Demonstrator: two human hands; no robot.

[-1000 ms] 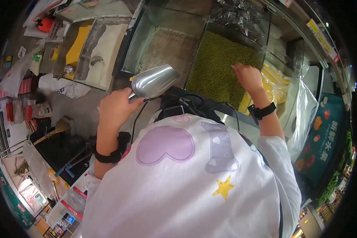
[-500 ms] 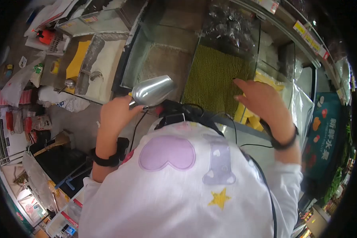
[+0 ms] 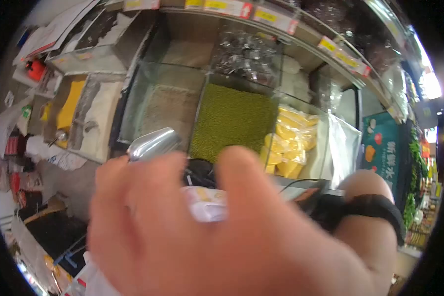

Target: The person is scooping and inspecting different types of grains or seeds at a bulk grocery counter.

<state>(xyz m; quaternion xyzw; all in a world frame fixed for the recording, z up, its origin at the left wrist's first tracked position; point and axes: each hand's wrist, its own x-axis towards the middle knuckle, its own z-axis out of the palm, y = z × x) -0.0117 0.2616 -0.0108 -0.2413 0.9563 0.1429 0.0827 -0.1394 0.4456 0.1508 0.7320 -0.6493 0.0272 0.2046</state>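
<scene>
My right hand (image 3: pixel 241 237) is raised very near the camera, large and blurred. Its fingers are spread, with nothing visible between them. Behind it, the shiny metal scoop (image 3: pixel 155 143) points up and right over the bins' front edge. My left hand (image 3: pixel 110 168) is at the scoop's lower left end and mostly covered by the right one; its grip is largely hidden. Beyond the scoop is a bin of small green beans (image 3: pixel 234 118). To its left stands a glass bin (image 3: pixel 165 111) with a thin layer of pale material at the bottom.
Yellow-filled clear bags (image 3: pixel 292 140) fill the bin right of the beans. Dark shiny packets (image 3: pixel 244 56) lie behind them. Further left are a bin of white powder (image 3: pixel 101 118) and one of yellow material (image 3: pixel 71 106). Price labels (image 3: pixel 227 7) line the shelf edge above.
My right hand has moved from beside the green beans up close to the camera, covering much of the view. The view has shifted, so bins and scoop appear further left.
</scene>
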